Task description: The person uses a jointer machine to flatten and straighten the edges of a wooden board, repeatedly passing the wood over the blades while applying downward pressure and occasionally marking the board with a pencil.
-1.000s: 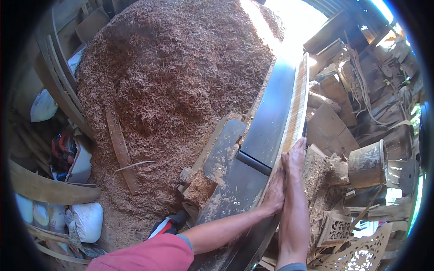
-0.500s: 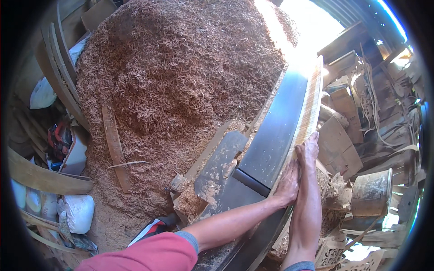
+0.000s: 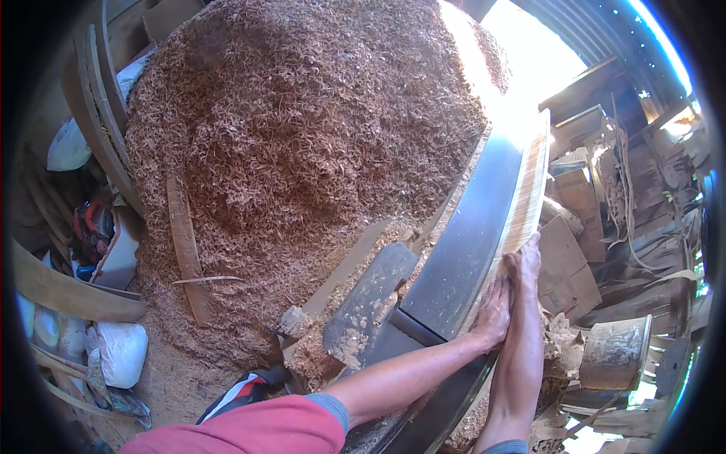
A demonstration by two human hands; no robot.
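Note:
A long pale-brown wooden board [image 3: 528, 189] with straight grain lies along the right side of a dark metal planer bed [image 3: 473, 219]. My left hand [image 3: 493, 312] presses on the board's near part, its fingers stretched out and lying flat. Just beyond it, my right hand [image 3: 523, 261] is closed over the board's right edge, knuckles bent. Both hands touch or nearly touch each other. To the left of my left wrist, a dark cross slot [image 3: 418, 327] cuts the bed. The board's near end is hidden by my arms.
A huge heap of wood shavings [image 3: 302, 113] rises beyond and left of the machine. A shavings-dusted metal plate [image 3: 370, 303] sits beside the bed. Cardboard boxes [image 3: 567, 261] and a dirty cylindrical container [image 3: 614, 352] stand at right. Curved planks [image 3: 76, 291] and a white sack [image 3: 122, 354] are at left.
The whole view has shifted slightly, so the machine, board and hands appear lower. Against the machine, I see no clear movement of my hands or the board.

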